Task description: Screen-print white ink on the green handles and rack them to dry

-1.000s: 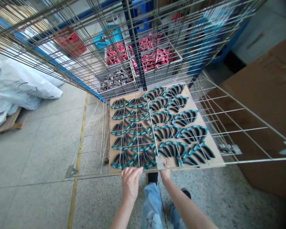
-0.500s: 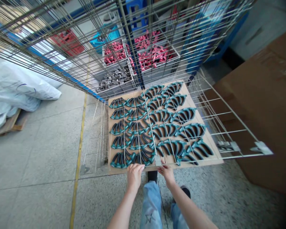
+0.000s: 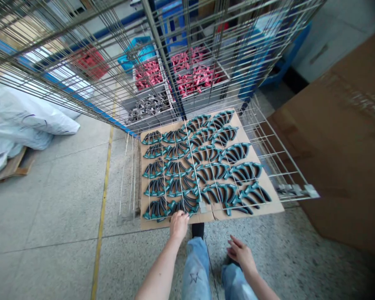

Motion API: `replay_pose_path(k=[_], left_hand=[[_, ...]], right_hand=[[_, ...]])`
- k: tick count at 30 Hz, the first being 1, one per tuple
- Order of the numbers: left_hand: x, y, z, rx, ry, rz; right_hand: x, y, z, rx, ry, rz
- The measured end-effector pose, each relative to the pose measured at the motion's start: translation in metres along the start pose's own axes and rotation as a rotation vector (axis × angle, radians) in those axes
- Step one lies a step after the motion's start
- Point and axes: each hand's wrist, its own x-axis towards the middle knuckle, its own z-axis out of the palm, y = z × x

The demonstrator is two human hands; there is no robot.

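Note:
My left hand [image 3: 179,225] is closed over the front edge of a wire rack [image 3: 202,207], its fingers curled at the wire above a cardboard sheet [image 3: 208,216]. Under the wires, rows of curved black-and-teal handle-like parts [image 3: 217,171] lie on that sheet; their exact kind cannot be made out. My right hand [image 3: 241,252] hangs in the air over the floor, below and to the right of the sheet's front edge. It touches nothing, and its fingers are loosely apart.
Raised wire racks [image 3: 90,54] stand in front. Behind them are grey crates with pink parts [image 3: 195,81] and metal parts [image 3: 148,104]. A large cardboard box [image 3: 340,146] stands right. White sacks [image 3: 28,112] rest on a pallet [image 3: 21,166] beyond a yellow floor line [image 3: 104,196].
My right hand has let go of the front edge and moved down and right. My left hand stays at the edge. The wire rack sits lower, closer to the cardboard sheet.

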Motion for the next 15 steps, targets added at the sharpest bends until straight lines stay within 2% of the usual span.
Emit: replay_pose_path(k=[4,7,9,12,15], left_hand=[[-0.015,-0.003,-0.009,0.032,-0.071,-0.040],[-0.037,0.001,-0.027,0.055,-0.126,-0.087],[-0.054,0.009,-0.046,0.075,-0.155,-0.097],[-0.076,0.030,-0.084,0.119,-0.163,-0.080],[-0.087,0.062,-0.128,0.163,-0.108,-0.020]], right_hand=[[-0.021,-0.012,-0.034,-0.034,0.039,0.020],[-0.046,-0.026,-0.069,-0.072,0.077,0.001],[-0.066,-0.038,-0.095,-0.108,0.122,-0.033],[-0.098,-0.063,-0.135,-0.180,0.224,-0.097],[-0.129,-0.110,-0.177,-0.273,0.340,-0.199]])
